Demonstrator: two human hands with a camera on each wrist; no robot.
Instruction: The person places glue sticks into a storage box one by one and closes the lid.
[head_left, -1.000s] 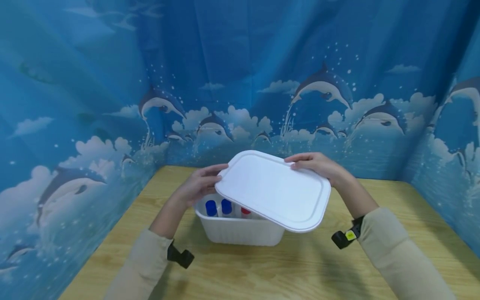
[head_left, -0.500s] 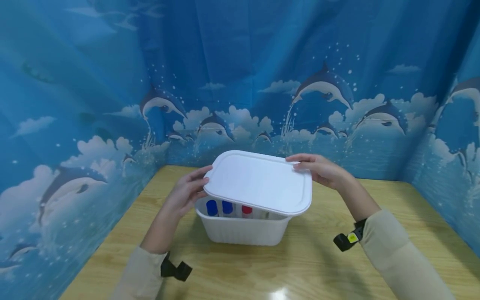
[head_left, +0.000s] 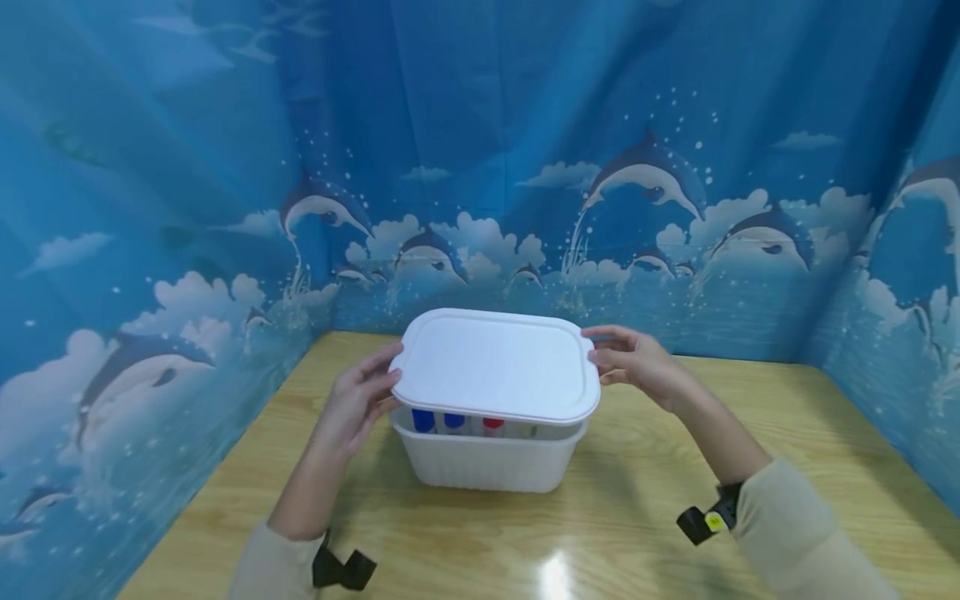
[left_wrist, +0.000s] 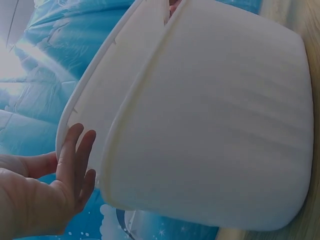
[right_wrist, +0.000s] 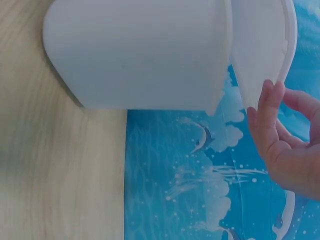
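A white plastic lid [head_left: 495,362] hangs just above a white storage box [head_left: 491,462], level side to side, with a gap at the front. My left hand [head_left: 358,404] pinches the lid's left end; in the left wrist view, its thumb is on the outer face and its fingers [left_wrist: 82,150] are under the rim. At the opposite end, my right hand [head_left: 637,362] grips the lid's edge, its fingers [right_wrist: 270,110] at the rim in the right wrist view. Through the gap show two blue caps [head_left: 423,419] and a red cap [head_left: 493,425]; the lid hides the rest inside.
The box stands on a wood-grain table [head_left: 465,542]. Behind and along both sides hangs a blue dolphin-print curtain [head_left: 495,208]. Small black cameras [head_left: 343,570] are strapped to both wrists.
The lid has swung from a tilt overhanging the box's right side to level, moving left and down over the box. Both hands have moved with it; the right now holds its right end.
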